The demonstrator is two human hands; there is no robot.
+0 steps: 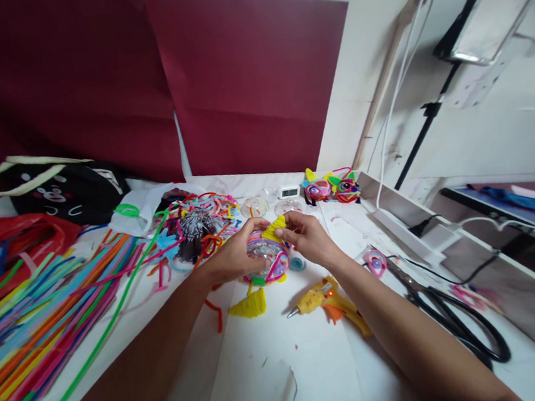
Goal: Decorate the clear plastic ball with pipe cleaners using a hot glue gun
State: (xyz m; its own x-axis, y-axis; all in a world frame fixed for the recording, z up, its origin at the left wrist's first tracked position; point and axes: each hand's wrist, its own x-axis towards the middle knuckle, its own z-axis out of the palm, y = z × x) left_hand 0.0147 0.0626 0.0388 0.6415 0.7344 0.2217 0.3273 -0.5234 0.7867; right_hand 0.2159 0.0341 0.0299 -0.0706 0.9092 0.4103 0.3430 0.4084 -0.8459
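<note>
fingers (287, 229) of the right hand (310, 238) pinch the yellow fuzzy triangle (274, 227) at the far top of the clear plastic pipe-cleaner-wrapped ball (269, 260), cupped from its left by the left hand (234, 258).

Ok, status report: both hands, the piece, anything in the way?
Left hand cups the decorated ball. Right hand pinches the yellow triangle at its top. Glue gun lies by the right forearm, scissors further right.
</note>
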